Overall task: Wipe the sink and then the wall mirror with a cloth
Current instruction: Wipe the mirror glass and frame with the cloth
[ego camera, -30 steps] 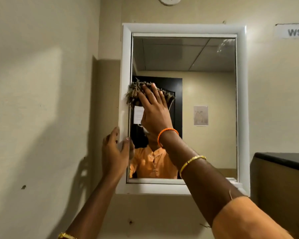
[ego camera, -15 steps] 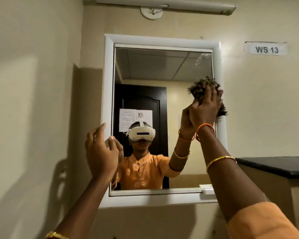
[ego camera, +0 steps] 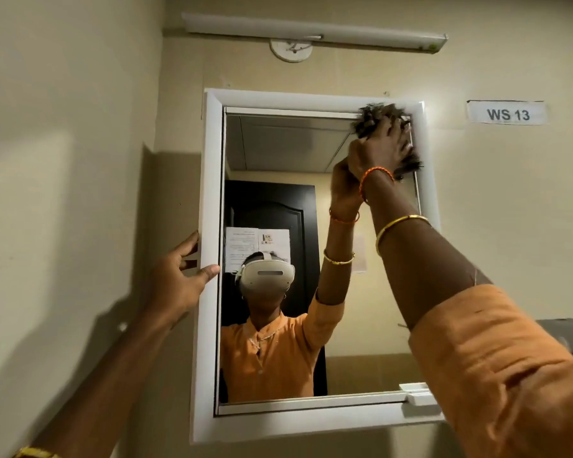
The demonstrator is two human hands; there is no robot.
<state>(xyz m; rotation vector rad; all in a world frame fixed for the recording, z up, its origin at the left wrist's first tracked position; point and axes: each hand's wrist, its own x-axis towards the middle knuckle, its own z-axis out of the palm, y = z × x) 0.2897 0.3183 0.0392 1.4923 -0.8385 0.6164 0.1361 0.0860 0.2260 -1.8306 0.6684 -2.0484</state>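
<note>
A wall mirror (ego camera: 278, 153) in a white frame hangs on the beige wall in front of me. My right hand (ego camera: 379, 150) presses a dark, frayed cloth (ego camera: 376, 115) against the glass at the mirror's upper right corner; the cloth is blurred. My left hand (ego camera: 179, 279) grips the left edge of the white frame about halfway up, thumb on the front and fingers behind. The sink is out of view. The glass reflects a person in an orange shirt with an arm raised.
A tube light fixture (ego camera: 315, 31) runs above the mirror. A "WS 13" label (ego camera: 506, 114) is stuck on the wall to the right. A dark countertop edge (ego camera: 566, 328) shows at lower right. A small white shelf tab (ego camera: 417, 391) sticks out at the frame's bottom right.
My right hand swept the cloth from the mirror's left side across to the right and then up into the top right corner. My left hand stayed on the frame's left edge.
</note>
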